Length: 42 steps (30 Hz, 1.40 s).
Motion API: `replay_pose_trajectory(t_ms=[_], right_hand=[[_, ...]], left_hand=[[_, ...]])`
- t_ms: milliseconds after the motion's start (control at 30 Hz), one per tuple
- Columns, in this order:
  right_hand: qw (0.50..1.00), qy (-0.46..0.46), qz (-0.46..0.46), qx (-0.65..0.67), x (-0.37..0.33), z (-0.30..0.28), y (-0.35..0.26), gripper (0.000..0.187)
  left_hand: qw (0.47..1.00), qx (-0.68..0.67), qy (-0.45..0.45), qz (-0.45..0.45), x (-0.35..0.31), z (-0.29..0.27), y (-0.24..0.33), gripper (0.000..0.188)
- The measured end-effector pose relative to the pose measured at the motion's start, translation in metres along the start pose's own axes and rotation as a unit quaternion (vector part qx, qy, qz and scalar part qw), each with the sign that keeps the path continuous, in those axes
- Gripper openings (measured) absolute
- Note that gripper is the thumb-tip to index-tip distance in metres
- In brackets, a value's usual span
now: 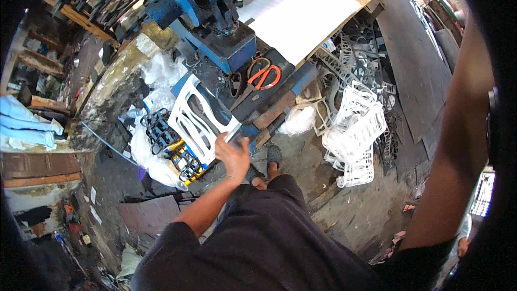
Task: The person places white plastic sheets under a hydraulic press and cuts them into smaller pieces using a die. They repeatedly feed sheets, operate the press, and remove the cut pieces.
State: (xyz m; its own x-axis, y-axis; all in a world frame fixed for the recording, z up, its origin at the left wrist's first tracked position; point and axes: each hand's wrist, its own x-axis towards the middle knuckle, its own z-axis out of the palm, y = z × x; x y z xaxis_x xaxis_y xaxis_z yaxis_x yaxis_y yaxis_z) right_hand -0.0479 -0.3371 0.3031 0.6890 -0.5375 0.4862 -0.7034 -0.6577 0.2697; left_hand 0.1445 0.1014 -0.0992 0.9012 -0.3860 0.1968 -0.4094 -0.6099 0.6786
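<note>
My left hand (232,157) grips the near right end of a white cut-out sheet (195,119), its thumb standing up at the edge. Long curved openings run through the sheet, leaving thin strips between them. The sheet lies slanted at the left of a blue machine (234,48). My right arm (449,145) is raised along the right side, and its hand is out of view. Orange-handled scissors (264,78) rest on a black block (269,89) in front of the machine.
A stack of white sheets (307,16) lies on a wooden table behind the machine. White cut-out scraps (355,134) are heaped on the floor at right. At left sit clear plastic bags (161,73) and a yellow-blue container (186,164) holding black pieces. My shod foot (274,154) stands below.
</note>
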Motion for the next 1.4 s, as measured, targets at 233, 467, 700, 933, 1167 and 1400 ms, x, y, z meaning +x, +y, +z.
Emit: replay_pose_trajectory(t_ms=[233, 467, 700, 933, 1167, 1400], right_hand=[[0.998, -0.035, -0.023, 0.048, -0.007, 0.028, 0.01, 0.069], [0.994, 0.052, -0.082, 0.05, -0.002, -0.006, -0.053, 0.073], [0.727, -0.427, 0.09, 0.53, -0.151, 0.16, -0.293, 0.077], [0.183, -0.311, 0.415, 0.835, -0.278, 0.212, -0.431, 0.04], [0.236, -0.369, 0.368, 0.82, -0.291, 0.188, -0.466, 0.038], [0.189, -0.323, 0.419, 0.828, -0.281, 0.197, -0.473, 0.037]], left_hand=[[0.936, 0.298, -0.144, 0.121, 0.078, -0.014, -0.006, 0.073], [0.948, 0.202, -0.149, 0.195, 0.078, -0.011, -0.014, 0.035], [0.964, 0.134, -0.179, 0.145, 0.056, -0.031, -0.01, 0.035], [0.926, 0.112, -0.361, 0.019, 0.016, -0.072, -0.05, 0.048], [0.882, -0.274, -0.239, -0.3, 0.078, -0.053, -0.026, 0.095], [0.819, -0.441, -0.173, -0.325, 0.064, -0.058, -0.09, 0.057]])
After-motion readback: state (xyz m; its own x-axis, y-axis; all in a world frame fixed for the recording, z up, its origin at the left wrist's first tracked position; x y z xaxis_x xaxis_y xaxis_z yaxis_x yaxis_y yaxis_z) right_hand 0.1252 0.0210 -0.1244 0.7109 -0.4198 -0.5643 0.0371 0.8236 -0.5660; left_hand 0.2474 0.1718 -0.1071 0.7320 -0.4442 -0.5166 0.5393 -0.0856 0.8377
